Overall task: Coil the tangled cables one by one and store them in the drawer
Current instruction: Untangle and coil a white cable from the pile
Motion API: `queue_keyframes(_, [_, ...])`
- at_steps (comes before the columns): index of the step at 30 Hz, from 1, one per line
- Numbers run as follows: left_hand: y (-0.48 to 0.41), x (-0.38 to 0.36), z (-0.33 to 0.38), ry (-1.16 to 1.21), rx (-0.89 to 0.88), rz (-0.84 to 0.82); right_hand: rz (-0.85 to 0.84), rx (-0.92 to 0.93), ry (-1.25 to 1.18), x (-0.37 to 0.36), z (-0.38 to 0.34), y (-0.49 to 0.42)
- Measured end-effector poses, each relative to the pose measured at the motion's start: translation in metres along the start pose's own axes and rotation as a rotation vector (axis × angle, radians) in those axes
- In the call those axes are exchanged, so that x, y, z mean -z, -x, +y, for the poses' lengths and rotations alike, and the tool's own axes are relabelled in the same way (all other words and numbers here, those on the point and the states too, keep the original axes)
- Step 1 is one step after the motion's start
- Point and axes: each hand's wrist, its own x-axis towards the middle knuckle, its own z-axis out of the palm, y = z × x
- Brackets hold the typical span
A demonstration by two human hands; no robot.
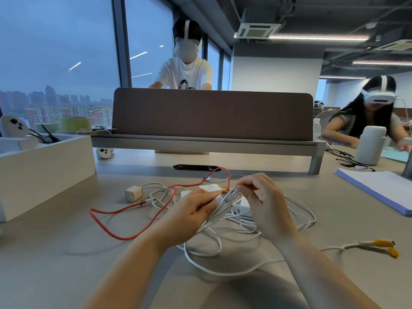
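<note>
Now left grip (191,210) clasps adapter (218,200), right grip (260,197) pinches white cable (233,192); box (44,166) holds black cords (48,136)

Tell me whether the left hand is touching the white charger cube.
Apart. In the head view the left hand grips white cables right of the white charger cube, with desk showing between them.

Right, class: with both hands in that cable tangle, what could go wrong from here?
1. The red cable weaves through the white cables that the left hand and right hand hold; pulling now may tighten the knot.
2. The charger cube seems tied into the pile and could be dragged.
3. The yellow plugs trail far off and may snag.
</note>
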Motion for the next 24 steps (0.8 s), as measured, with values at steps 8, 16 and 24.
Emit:
queue_keyframes(8, [0.001, -0.004, 0.01, 0.557, 0.076, -0.031, -0.053, -0.208, -0.288, -0.005, -0.011, 0.002])
queue_keyframes(16, [-0.003, -0.008, 0.005, 1.033, 0.25, 0.22, -0.206, -0.276, -0.229, -0.022, -0.008, 0.012])
queue_keyframes(24, [-0.01, -0.013, -0.004, 1.001, 0.378, 0.429, -0.42, -0.328, -0.032, -0.028, -0.016, 0.02])
